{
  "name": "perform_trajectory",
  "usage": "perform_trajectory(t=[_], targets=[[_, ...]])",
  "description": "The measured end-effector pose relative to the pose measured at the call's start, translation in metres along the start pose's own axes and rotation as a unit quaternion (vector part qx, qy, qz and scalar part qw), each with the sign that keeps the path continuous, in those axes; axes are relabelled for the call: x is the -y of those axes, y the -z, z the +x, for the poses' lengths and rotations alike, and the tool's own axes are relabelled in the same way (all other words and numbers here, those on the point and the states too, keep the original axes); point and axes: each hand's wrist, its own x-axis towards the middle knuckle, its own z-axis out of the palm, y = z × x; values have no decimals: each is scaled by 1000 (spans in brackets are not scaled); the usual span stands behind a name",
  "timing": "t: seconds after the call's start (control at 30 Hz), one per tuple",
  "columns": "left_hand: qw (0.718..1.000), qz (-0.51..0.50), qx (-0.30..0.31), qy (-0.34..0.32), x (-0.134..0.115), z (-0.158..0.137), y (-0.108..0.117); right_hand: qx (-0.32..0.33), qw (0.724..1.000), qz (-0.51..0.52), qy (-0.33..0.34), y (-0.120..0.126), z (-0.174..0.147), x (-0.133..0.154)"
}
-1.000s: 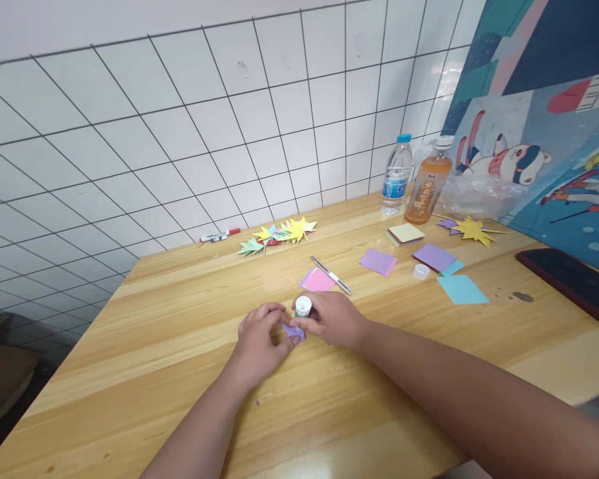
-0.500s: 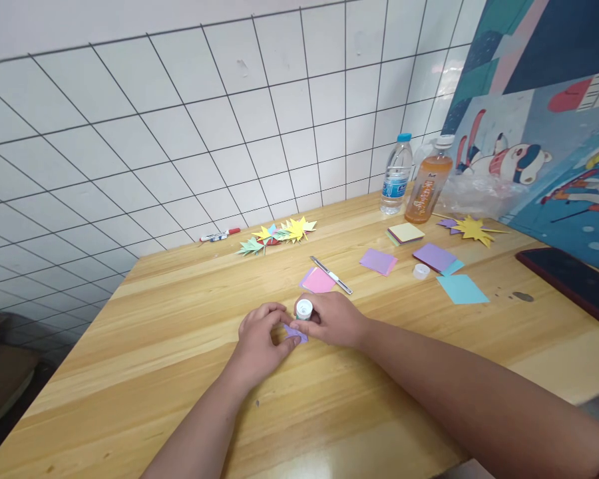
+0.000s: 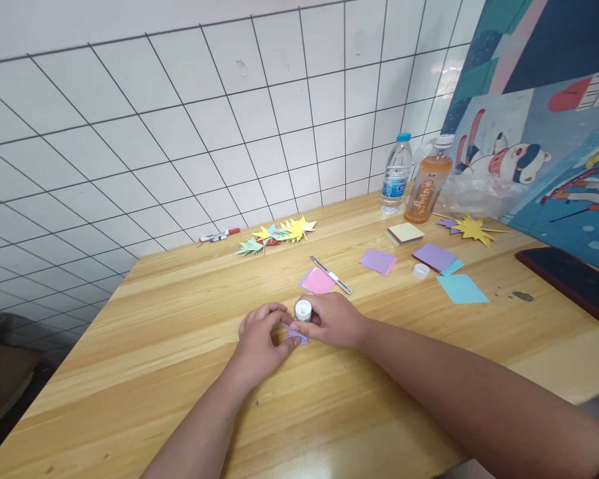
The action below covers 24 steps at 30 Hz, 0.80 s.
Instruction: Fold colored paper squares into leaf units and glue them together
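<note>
Right hand (image 3: 332, 319) grips the open glue stick (image 3: 303, 310), left hand (image 3: 259, 336) pinches the purple paper (image 3: 296, 335); too much glue could easily smear onto the surface (image 3: 180, 346) underneath.

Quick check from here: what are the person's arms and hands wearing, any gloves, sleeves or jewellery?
Nothing visible: the left hand and right hand are bare, with no gloves, rings or watch, and both forearms are uncovered as far as the frame shows.

Head camera, looking down-forward, near table (image 3: 180, 372).
</note>
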Motion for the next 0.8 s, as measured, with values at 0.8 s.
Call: perform_trajectory(t=[0.8], targets=[[1000, 0, -13, -7, 2, 0, -2, -25, 999, -1, -48, -4, 1, -1]])
